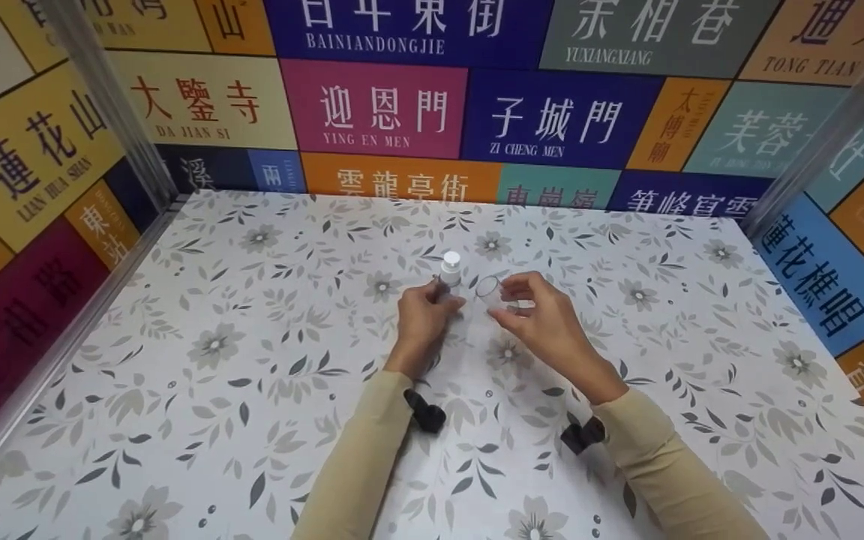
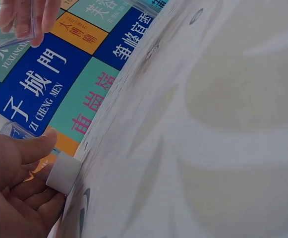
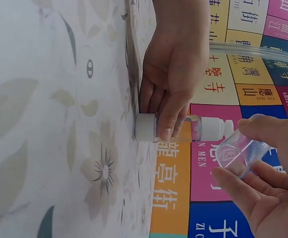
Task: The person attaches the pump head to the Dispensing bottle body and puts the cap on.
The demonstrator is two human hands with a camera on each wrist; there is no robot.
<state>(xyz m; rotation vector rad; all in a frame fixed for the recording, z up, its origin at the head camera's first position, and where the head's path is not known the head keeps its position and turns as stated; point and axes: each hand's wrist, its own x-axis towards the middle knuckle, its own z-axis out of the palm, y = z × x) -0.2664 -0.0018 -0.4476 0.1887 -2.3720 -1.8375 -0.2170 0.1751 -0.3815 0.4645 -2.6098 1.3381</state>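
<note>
A small clear bottle with a white pump-like top [image 1: 451, 268] and a white base [image 3: 145, 127] stands upright on the table. My left hand [image 1: 423, 319] grips its transparent body between thumb and fingers, low down near the base, as the right wrist view shows. To the right of the bottle's top, my right hand [image 1: 544, 311] pinches a clear cylindrical cap [image 3: 240, 153] between thumb and fingers. The cap is off the bottle and tilted, its round rim turned towards the bottle. In the left wrist view, part of the bottle is hidden behind the left thumb and fingers.
A white tablecloth [image 1: 252, 420] with grey flowers and leaves covers the table. Colourful panels with printed characters [image 1: 379, 109] rise behind and along both sides. Clear corner posts [image 1: 113, 97] stand at the back left and back right. Black straps [image 1: 426, 412] sit on both wrists.
</note>
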